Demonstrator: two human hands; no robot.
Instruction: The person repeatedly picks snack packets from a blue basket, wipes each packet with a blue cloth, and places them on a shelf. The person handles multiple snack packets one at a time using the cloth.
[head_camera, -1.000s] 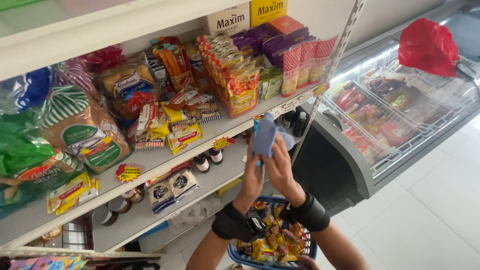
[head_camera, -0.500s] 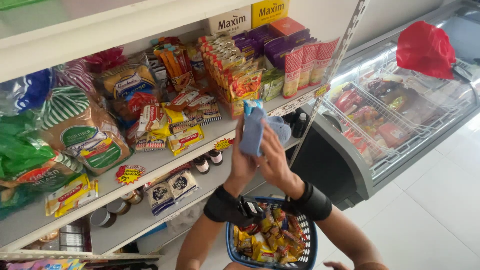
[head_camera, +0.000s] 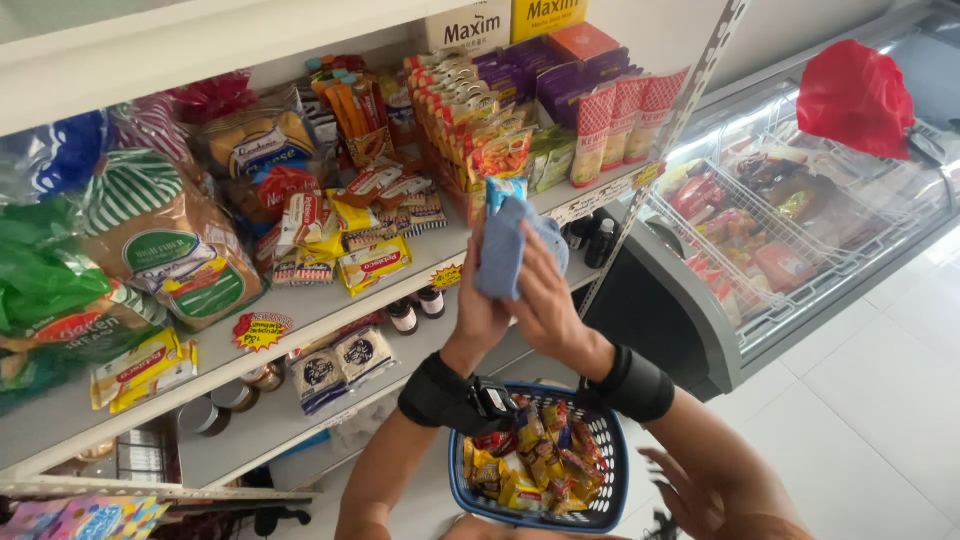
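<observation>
Together, the left hand (head_camera: 478, 310) and right hand (head_camera: 545, 300) were closed around a blue cloth (head_camera: 505, 247), holding it just in front of the white shelf (head_camera: 330, 300) edge, beside stacked snack packets (head_camera: 480, 140) and above a blue basket (head_camera: 600, 500) of sweets.

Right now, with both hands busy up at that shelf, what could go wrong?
The left hand and right hand press a blue cloth around a small packet; it might slip into the blue basket below. The cloth could also brush the crowded sachets off the shelf edge.
</observation>
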